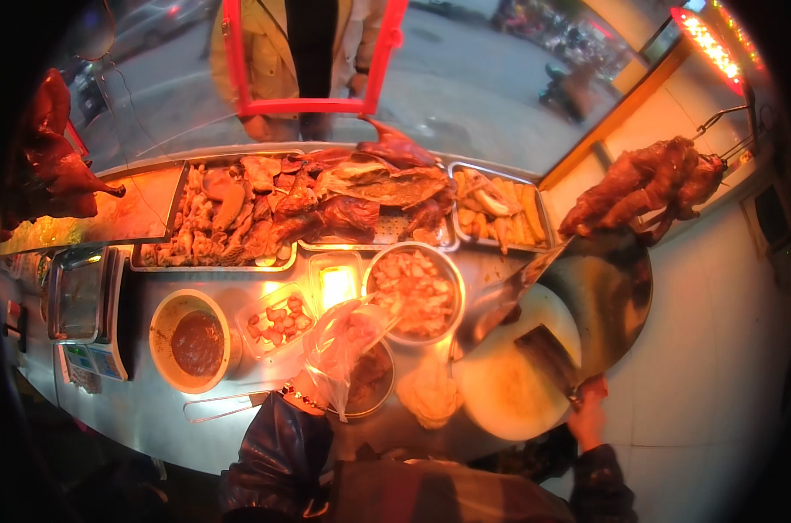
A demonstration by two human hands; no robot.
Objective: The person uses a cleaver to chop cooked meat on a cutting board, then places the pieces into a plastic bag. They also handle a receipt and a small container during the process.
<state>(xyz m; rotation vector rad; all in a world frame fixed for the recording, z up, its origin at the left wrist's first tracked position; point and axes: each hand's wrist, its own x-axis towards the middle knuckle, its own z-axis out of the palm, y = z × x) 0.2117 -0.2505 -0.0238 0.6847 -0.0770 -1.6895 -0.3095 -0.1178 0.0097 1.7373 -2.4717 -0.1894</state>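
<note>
My right hand grips the handle of a cleaver. Its broad blade lies over the round chopping board. Clear plastic film, a bag or a loose glove, covers my left hand. That hand is over the counter at the near edge of a round metal bowl of chopped meat. Glare and the plastic hide its fingers. Partly under it is a smaller bowl with dark meat pieces. A crumpled pale cloth lies between this bowl and the board.
Trays of roasted meat and yellowish pieces line the window. Roast birds hang at left and right. A tub of brown sauce, a small box of dark pieces and a scale stand leftward. A person stands outside.
</note>
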